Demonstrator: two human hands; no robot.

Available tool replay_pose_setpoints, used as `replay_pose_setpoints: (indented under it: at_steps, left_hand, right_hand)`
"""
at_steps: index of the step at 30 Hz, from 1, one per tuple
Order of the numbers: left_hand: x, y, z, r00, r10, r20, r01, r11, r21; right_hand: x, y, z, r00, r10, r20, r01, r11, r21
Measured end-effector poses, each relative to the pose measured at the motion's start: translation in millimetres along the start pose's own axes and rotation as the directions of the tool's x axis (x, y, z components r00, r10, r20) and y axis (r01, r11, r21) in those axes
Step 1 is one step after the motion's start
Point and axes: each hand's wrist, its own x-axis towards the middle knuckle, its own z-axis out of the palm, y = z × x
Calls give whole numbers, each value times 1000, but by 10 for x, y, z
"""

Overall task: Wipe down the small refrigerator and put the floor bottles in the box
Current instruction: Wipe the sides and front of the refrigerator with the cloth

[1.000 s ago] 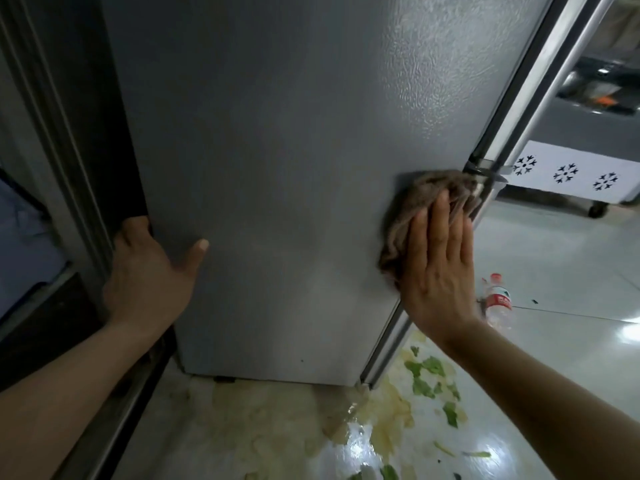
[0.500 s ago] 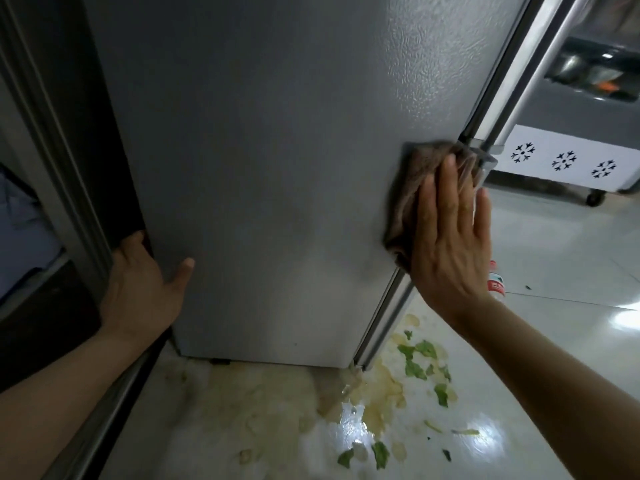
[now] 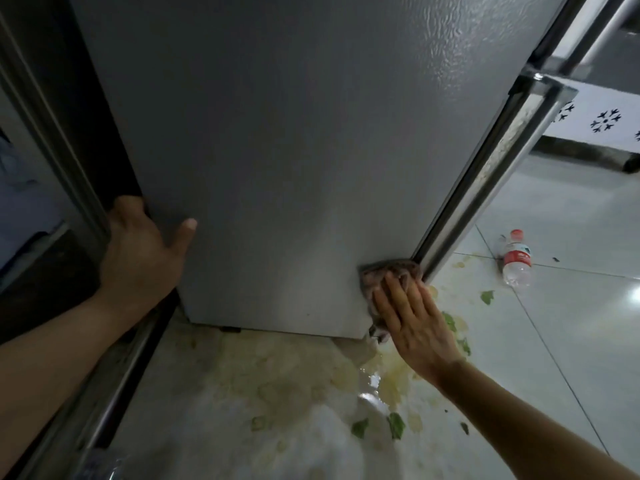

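two bare forearms enter from the bottom corners, no sleeves, watch, bracelets or gloves showing on either; left hand (image 3: 138, 258) and right hand (image 3: 414, 323) both bare, no rings visible, short trimmed nails, thumbnail visible on the left.

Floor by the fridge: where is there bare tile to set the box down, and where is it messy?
Bare tile lies right of the fridge door edge, beyond the bottle, toward the snowflake panel. The floor under the fridge and the right hand is crowded: yellowish spill and green scraps.
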Motion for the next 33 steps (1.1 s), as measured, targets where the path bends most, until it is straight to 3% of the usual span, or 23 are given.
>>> replay_pose_setpoints:
  at_steps: [4, 9, 11, 13, 15, 18, 20, 24, 27, 29, 31, 33]
  left_hand:
    - [-18, -7, 21, 998, -25, -50, 22, 998, -54]
    - [-62, 30, 44, 997, -45, -62, 38, 993, -109]
    - [-69, 28, 49, 997, -48, -62, 40, 992, -117]
    - [-71, 28, 37, 998, -52, -45, 46, 991, -130]
    - [-68, 28, 14, 998, -54, -24, 50, 988, -147]
    - [-39, -29, -62, 998, -39, 45, 47, 981, -191]
    - [-44, -113, -121, 993, 5, 114, 24, 968, -249]
    - [-145, -270, -177, 965, 41, 259, 48, 943, -328]
    - [-183, -339, -198, 946, 55, 318, 78, 917, -392]
    - [-173, -395, -210, 938, 50, 343, 97, 912, -400]
    - [-165, -434, -213, 933, 51, 355, 106, 907, -407]
    - [-175, -442, -215, 929, 55, 365, 116, 896, -429]
  right_hand:
    - [521, 419, -216, 956, 134, -261, -99, 985, 141]
    - [930, 290, -272, 873, 330, -359, -236, 930, 281]
    - [886, 105, -144, 907, 231, -353, -151, 959, 238]
    - [801, -91, -9, 963, -55, -265, 86, 990, 108]
    - [735, -237, 46, 952, -288, -101, 291, 957, 12]
    - [751, -272, -8, 926, -377, 17, 377, 925, -47]
    - [910, -173, -148, 940, -335, -64, 333, 942, -43]
    - [1559, -102, -520, 941, 3, -338, 77, 972, 223]
    - [1806, -269, -562, 917, 115, -383, 0, 958, 287]
    - [1775, -415, -449, 938, 39, -345, 42, 974, 224]
    - [1661, -574, -306, 949, -224, -223, 244, 967, 68]
    - [1556, -718, -218, 882, -469, -46, 466, 882, -66]
